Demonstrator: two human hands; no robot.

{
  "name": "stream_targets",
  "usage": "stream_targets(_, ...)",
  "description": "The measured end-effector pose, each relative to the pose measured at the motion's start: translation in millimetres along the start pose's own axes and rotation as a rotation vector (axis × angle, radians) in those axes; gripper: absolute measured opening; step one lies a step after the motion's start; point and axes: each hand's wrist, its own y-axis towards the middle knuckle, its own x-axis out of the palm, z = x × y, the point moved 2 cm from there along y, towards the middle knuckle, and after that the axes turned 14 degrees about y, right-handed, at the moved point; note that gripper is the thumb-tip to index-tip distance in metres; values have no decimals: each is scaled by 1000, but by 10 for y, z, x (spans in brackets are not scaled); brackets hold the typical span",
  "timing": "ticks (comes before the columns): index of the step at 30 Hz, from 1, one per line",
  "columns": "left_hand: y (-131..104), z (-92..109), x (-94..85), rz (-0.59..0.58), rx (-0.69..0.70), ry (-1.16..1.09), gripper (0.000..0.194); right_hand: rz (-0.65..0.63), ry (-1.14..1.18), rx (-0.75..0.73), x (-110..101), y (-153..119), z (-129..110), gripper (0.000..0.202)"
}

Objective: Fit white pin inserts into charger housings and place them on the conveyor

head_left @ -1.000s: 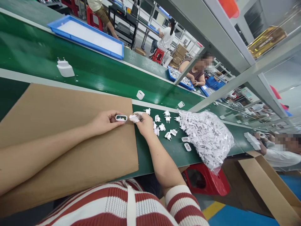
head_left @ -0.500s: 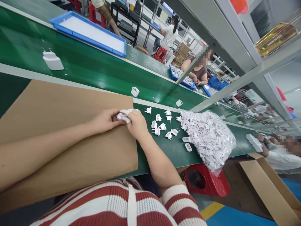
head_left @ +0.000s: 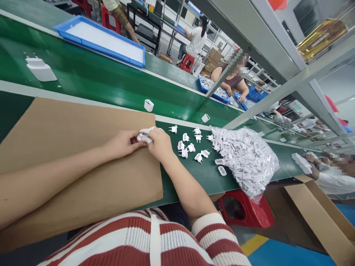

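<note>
Above the right part of a brown cardboard sheet [head_left: 91, 177], my left hand [head_left: 123, 143] is closed on a white plastic piece [head_left: 144, 136]. My right hand [head_left: 160, 143] pinches the same piece from the other side, and the fingers partly cover it. Whether it is one part or several pressed together I cannot tell. Several small white plug pieces [head_left: 190, 147] with metal pins lie loose on the green table just right of my right hand. Beyond them sits a clear plastic bag [head_left: 246, 159] full of similar white pieces.
White adapters [head_left: 41, 69] and housings [head_left: 149, 105] lie on the green belt beyond the cardboard. A blue tray [head_left: 102, 40] stands past it. Metal shelf posts cross at right. A red stool [head_left: 245, 210] and an open carton [head_left: 318, 218] are below right. Other people sit farther away.
The adapters and housings on the belt have shifted to the left. Both hands stay together on the white piece, which is tilted slightly differently. The camera view has moved a little.
</note>
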Motion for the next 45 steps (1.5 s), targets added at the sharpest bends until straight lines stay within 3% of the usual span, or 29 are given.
stream_targets(4, -30, 55, -59, 19, 6, 185, 44, 53, 55, 60, 44, -23, -15, 38)
stream_targets(9, 144, 7, -256, -84, -34, 139, 46, 192, 264, 52, 110, -36, 190, 41)
stream_targets(12, 463, -201, -530, 84, -186, 250, 50, 258, 129, 125, 93, -57, 363, 46)
stream_targets(14, 695, -386, -762, 200, -317, 339, 49, 288, -44, 268, 86, -85, 484, 49)
stream_targets(16, 875, -562, -981, 248, -422, 409, 44, 245, -135, 356, 109, -107, 591, 50)
stream_targets(19, 982, -729, -1180, 279, -542, 493, 38, 178, -199, 367, 146, -132, 701, 60)
stream_targets(22, 942, -725, -1158, 382, -592, 594, 43, 201, -282, 341, 129, -174, 746, 68)
stream_targets(25, 897, -625, -989, 453, -507, 693, 49, 230, -349, 372, 95, -219, 765, 63)
stream_targets(28, 926, -556, -809, 406, -407, 762, 52, 226, -367, 416, 96, -252, 789, 60)
stream_targets(33, 1019, -562, -663, 302, -422, 818, 49, 205, -300, 369, 132, -290, 826, 65)
stream_targets(40, 1017, -436, -776, 266, -465, 779, 35, 199, -230, 383, -27, -306, 751, 58)
stream_targets(45, 922, -161, -739, 188, -247, 656, 34, 232, -141, 408, -230, -317, 664, 43)
